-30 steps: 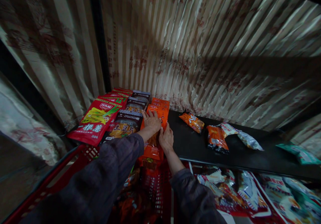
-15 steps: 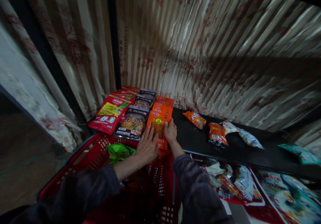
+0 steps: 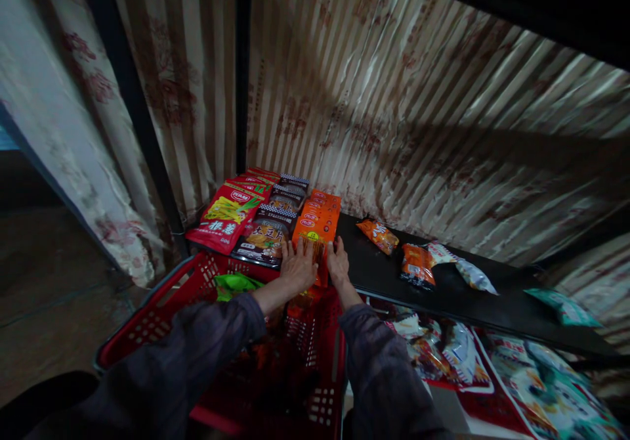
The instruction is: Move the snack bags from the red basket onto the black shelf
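Note:
Several orange snack packets [image 3: 319,220] lie overlapped in a row on the black shelf. My left hand [image 3: 298,264] rests flat on the front packet with its fingers spread. At the packet's right edge is my right hand [image 3: 338,264], fingers extended and touching the side. Left of the orange row are dark potato-chip packets [image 3: 264,238], also overlapped. Beyond those, red snack packets [image 3: 224,220] form another row by the post. The lower part of the front orange packet is partly covered by my left hand.
Below the shelf edge stands a red basket [image 3: 142,322] holding a green packet [image 3: 236,285] and other dim items. Small loose orange bags [image 3: 417,264] and a teal bag [image 3: 561,307] lie on the shelf [image 3: 467,302]. More bags [image 3: 462,354] sit lower right. A patterned curtain [image 3: 394,66] hangs behind.
My left hand has shifted slightly up and right, its fingers now more spread over the front orange packet. My right hand's fingers have straightened along its side. The view has turned slightly.

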{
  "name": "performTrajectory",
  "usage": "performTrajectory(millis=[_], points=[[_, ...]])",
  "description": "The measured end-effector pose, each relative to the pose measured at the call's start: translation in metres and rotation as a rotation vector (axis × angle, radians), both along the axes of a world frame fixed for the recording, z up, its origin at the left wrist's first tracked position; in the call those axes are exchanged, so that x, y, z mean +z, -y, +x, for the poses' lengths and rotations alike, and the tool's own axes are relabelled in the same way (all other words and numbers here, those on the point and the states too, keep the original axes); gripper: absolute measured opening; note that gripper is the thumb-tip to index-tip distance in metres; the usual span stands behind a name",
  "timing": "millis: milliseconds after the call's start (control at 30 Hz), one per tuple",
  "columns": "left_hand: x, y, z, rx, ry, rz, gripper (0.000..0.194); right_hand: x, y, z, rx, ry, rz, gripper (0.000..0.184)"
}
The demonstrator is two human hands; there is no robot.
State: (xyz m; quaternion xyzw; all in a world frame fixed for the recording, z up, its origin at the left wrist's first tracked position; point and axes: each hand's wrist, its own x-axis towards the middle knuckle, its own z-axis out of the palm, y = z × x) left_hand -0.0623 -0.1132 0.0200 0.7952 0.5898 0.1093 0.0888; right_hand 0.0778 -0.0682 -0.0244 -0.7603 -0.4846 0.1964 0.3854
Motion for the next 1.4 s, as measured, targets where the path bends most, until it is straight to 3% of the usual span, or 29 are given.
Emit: performTrajectory(millis=[200, 467, 733, 900, 1133, 1400], points=[[-0.006, -0.011, 0.004, -0.018, 0.005, -0.042, 0.066, 0.002, 0.002, -0.007, 0.025, 0.055, 0.001, 0.061], [-0.015, -0.014, 0.005, -0.028, 0.06, 0.023, 0.061, 0.004, 0.008, -0.01, -0.015, 0.081, 0.02, 0.061], [-0.018, -0.014, 0.0, -0.029, 0.052, 0.045, 0.061, 0.002, 0.007, -0.011, 0.029, 0.15, 0.028, 0.063], [-0.02, -0.015, 0.001, -0.049, 0.026, 0.07, 0.061, -0.003, 0.006, -0.013, 0.103, 0.272, 0.122, 0.059], [-0.019, -0.016, 0.004, -0.06, -0.035, 0.043, 0.062, 0.001, 0.007, -0.018, 0.119, 0.346, -0.046, 0.053], [-0.018, -0.017, 0.004, -0.055, -0.046, 0.068, 0.061, -0.001, 0.003, -0.016, 0.126, 0.31, -0.044, 0.052]])
